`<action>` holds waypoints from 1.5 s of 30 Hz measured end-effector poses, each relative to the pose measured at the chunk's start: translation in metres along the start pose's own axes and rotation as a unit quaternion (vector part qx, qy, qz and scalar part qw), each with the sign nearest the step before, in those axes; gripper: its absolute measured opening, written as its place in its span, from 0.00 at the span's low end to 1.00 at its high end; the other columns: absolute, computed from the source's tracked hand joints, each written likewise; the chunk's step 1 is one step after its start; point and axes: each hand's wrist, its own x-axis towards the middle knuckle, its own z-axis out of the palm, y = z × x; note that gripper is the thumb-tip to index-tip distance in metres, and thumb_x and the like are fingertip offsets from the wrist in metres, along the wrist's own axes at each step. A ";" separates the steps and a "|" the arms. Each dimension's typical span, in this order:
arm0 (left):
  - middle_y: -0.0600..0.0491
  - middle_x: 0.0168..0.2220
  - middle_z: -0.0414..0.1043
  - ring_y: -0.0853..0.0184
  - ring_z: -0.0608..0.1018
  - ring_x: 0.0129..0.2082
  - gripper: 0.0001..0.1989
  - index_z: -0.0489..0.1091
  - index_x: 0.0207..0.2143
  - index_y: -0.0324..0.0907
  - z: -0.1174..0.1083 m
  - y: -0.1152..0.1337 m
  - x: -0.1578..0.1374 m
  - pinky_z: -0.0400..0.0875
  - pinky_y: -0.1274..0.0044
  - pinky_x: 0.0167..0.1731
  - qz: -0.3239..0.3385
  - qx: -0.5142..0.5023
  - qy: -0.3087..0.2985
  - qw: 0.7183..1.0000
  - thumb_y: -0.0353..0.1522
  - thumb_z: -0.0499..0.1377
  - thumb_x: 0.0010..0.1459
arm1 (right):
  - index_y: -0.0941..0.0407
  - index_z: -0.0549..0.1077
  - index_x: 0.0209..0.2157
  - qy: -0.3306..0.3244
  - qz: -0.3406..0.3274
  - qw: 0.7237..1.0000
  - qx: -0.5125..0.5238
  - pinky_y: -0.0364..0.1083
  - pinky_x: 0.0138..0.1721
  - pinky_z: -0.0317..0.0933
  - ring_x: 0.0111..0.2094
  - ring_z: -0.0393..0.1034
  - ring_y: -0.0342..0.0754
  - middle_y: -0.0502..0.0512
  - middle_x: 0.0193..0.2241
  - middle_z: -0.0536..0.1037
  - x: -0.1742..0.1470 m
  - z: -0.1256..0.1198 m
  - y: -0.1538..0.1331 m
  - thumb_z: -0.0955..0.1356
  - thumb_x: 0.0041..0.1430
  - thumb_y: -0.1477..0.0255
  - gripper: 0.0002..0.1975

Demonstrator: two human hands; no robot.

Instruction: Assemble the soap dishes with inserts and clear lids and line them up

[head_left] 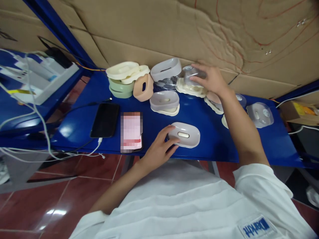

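A pale lilac oval dish (191, 139) with a slot and a cream piece in its middle lies near the table's front edge. My left hand (160, 146) grips its left end, thumb and fingers on the rim. Farther back, my right hand (213, 79) is closed around a transparent plastic cover (190, 78) with a round sticker. That cover is above a cream wavy-edged piece (186, 89). Just left of it, a lilac oval ring (166, 70) rests on transparent covers (166, 84). Another lilac dish (164, 99) sits on a cream base in front of them.
Cream wavy pieces (124, 69) top green rings (121, 89) beside a peach ring (146, 88). Two phones, one black (105, 120) and one with a lit screen (131, 132), lie left. A covered lilac dish (260, 114) is right. Cardboard (159, 33) backs the blue table (211, 146).
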 end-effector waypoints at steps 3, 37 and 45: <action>0.41 0.69 0.61 0.52 0.65 0.73 0.11 0.75 0.52 0.45 0.000 0.000 0.000 0.68 0.54 0.70 -0.005 -0.008 0.004 1.000 0.27 0.62 0.70 | 0.58 0.70 0.67 0.074 0.053 0.995 -0.030 0.62 0.74 0.56 0.72 0.62 0.54 0.62 0.69 0.70 -0.021 -0.010 -0.003 0.67 0.70 0.46 0.37; 0.45 0.69 0.63 0.52 0.69 0.70 0.34 0.64 0.70 0.55 -0.006 -0.007 0.002 0.65 0.55 0.71 -0.135 -0.105 -0.029 0.985 0.41 0.70 0.65 | 0.38 0.52 0.77 0.054 0.030 0.990 0.127 0.65 0.71 0.63 0.73 0.59 0.63 0.60 0.75 0.56 -0.253 0.061 -0.133 0.71 0.71 0.61 0.40; 0.45 0.72 0.61 0.52 0.67 0.71 0.36 0.60 0.72 0.57 -0.002 -0.007 -0.001 0.65 0.54 0.71 -0.108 -0.070 -0.020 0.991 0.41 0.68 0.66 | 0.39 0.41 0.79 0.040 0.018 0.994 0.101 0.64 0.73 0.60 0.77 0.52 0.63 0.59 0.79 0.47 -0.255 0.065 -0.130 0.72 0.70 0.63 0.47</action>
